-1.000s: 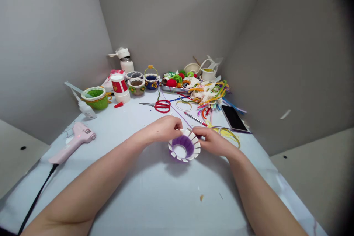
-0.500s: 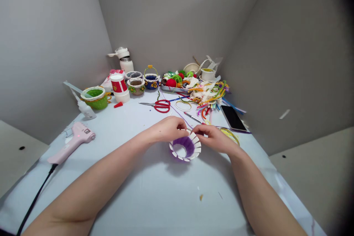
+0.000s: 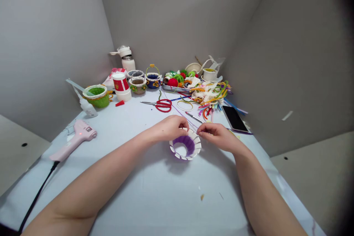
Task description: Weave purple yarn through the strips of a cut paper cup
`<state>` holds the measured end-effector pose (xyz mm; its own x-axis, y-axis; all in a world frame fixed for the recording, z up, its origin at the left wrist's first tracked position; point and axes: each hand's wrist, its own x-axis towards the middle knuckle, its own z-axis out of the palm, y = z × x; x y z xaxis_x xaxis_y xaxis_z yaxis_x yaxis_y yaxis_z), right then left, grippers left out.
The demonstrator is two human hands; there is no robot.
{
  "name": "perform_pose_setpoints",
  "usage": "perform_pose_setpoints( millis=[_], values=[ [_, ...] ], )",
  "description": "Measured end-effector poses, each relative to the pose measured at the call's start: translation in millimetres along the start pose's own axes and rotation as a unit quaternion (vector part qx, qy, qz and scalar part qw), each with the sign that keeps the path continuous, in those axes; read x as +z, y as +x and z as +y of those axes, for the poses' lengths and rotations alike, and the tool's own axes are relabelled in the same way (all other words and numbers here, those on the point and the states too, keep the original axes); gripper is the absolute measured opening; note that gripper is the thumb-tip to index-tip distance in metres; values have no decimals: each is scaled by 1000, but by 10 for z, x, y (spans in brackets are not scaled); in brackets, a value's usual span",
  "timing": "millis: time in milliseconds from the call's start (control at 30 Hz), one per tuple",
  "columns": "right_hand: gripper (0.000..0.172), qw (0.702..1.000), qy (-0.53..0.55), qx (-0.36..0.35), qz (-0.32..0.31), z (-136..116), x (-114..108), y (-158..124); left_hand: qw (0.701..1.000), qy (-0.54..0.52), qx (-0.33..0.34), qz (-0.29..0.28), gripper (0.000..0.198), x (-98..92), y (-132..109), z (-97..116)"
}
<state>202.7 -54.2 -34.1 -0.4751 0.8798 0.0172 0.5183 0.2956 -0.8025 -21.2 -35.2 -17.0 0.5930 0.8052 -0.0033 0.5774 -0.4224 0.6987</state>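
A paper cup [image 3: 190,144] with its wall cut into white strips and purple yarn woven round it tilts towards me, its opening in view. My left hand [image 3: 174,127] is closed on the far left part of its rim, thumb inside. Just right of the rim, my right hand [image 3: 217,136] is closed in a pinch, with purple yarn [image 3: 188,120] running up to its fingertips from the table behind. The fingers partly hide where the yarn meets the cup. Beyond the hands lie a pen [image 3: 194,117] and red-handled scissors [image 3: 163,106].
On the left are a pink glue gun [image 3: 74,140], a glue bottle [image 3: 88,107] and a green woven basket [image 3: 101,100]. Small baskets [image 3: 138,87] stand at the back. A pile of yarn and ribbon [image 3: 208,94] lies back right, beside a phone [image 3: 235,118].
My right hand has shifted slightly right, away from the cup's rim. The cup and my left hand stay almost in place. The whole view has shifted slightly.
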Motion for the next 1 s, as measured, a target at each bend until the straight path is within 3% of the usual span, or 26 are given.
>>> perform_pose_setpoints(
  millis=[367,633,833,1000],
  values=[
    [10,999,42,-22,9,-71,2,-44,999,-31,-18,14,19,98,10,40],
    [11,995,-50,-65,63,-237,80,-86,999,-11,-36,22,21,107,2,65],
    [11,989,-91,-102,48,-273,26,-140,999,-2,-38,31,20,104,17,35],
    [12,995,-65,-72,17,-194,-62,-141,998,4,-39,42,19,83,10,35]
  ],
)
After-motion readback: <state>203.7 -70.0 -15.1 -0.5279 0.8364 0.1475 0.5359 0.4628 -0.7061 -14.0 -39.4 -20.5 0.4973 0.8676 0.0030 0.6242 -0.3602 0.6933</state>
